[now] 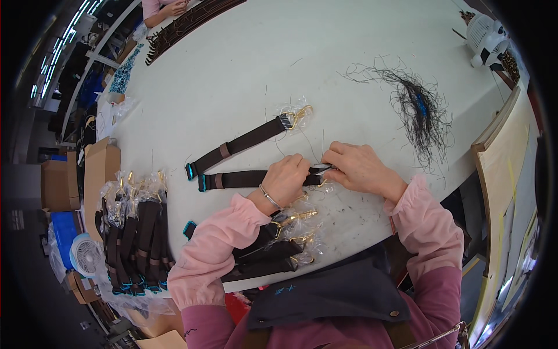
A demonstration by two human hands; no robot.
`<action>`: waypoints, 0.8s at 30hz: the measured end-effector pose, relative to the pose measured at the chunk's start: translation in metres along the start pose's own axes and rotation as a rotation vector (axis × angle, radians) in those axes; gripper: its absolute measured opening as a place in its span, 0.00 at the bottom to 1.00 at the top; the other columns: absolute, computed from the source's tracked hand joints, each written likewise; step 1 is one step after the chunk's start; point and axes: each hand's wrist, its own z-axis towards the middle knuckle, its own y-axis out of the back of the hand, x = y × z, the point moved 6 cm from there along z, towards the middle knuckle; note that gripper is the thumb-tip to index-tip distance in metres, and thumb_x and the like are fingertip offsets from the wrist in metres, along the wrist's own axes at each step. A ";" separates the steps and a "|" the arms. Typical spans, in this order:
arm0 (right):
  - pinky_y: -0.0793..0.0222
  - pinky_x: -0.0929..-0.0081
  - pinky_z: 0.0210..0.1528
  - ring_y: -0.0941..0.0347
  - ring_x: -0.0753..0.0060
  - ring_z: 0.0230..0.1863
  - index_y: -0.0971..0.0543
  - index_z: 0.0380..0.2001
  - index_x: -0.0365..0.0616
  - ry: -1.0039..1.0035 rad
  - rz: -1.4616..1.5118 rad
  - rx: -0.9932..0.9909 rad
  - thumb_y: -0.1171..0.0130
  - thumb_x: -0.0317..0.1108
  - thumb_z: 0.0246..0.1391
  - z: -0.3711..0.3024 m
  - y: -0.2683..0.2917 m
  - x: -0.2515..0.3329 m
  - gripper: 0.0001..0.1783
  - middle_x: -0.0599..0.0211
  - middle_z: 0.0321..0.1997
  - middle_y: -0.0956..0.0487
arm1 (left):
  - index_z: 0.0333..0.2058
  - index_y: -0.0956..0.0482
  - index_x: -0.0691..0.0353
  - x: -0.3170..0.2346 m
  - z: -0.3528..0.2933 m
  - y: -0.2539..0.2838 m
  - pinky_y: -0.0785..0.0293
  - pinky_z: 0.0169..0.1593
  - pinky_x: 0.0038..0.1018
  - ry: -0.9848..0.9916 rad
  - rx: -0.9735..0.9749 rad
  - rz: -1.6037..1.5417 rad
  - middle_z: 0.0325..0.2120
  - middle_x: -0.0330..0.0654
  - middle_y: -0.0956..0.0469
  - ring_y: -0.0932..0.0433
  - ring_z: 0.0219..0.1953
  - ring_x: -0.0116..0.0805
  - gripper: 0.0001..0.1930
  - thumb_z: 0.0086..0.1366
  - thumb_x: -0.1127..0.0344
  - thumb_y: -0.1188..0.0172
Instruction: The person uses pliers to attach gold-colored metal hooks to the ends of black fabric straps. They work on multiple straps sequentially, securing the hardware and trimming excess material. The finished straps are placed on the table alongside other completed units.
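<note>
A dark brown strap (244,179) lies across the white table in front of me, with a turquoise-wrapped buckle at its left end. My left hand (286,179) is closed on it near its right end. Beside it, my right hand (359,167) pinches at that end, where a small pale and dark piece shows between the fingertips; its kind cannot be made out. Just beyond lies a second strap (247,141), its gold clasp (300,116) in clear plastic. Under my left forearm are several more straps (273,253) with plastic-wrapped gold clasps.
A heap of loose black threads (419,110) lies to the right. At the left edge hangs a bundle of similar straps (136,232) near a cardboard box (102,168). A white fan (485,39) stands far right. Across the table, another person's hand (175,8) is beside a brown strap pile (189,26).
</note>
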 end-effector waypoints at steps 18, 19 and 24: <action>0.33 0.65 0.31 0.29 0.63 0.34 0.26 0.29 0.45 -0.018 -0.003 -0.169 0.41 0.38 0.44 -0.004 0.002 -0.006 0.11 0.67 0.30 0.29 | 0.24 0.30 0.65 -0.006 0.006 0.004 0.30 0.26 0.35 0.119 0.055 0.132 0.23 0.46 0.30 0.27 0.24 0.45 0.06 0.45 0.71 0.44; 0.33 0.65 0.31 0.29 0.63 0.34 0.25 0.29 0.45 -0.023 -0.003 -0.172 0.41 0.38 0.44 -0.004 0.002 -0.006 0.11 0.67 0.30 0.29 | 0.24 0.30 0.65 -0.008 0.006 0.002 0.30 0.26 0.35 0.106 0.055 0.167 0.23 0.46 0.30 0.27 0.24 0.45 0.06 0.45 0.72 0.44; 0.34 0.66 0.32 0.29 0.62 0.32 0.24 0.32 0.45 -0.059 0.025 -0.107 0.40 0.38 0.43 -0.002 0.007 -0.008 0.12 0.68 0.29 0.28 | 0.23 0.31 0.63 -0.008 0.003 -0.005 0.30 0.25 0.34 0.007 -0.031 0.225 0.22 0.44 0.31 0.27 0.22 0.42 0.06 0.45 0.72 0.44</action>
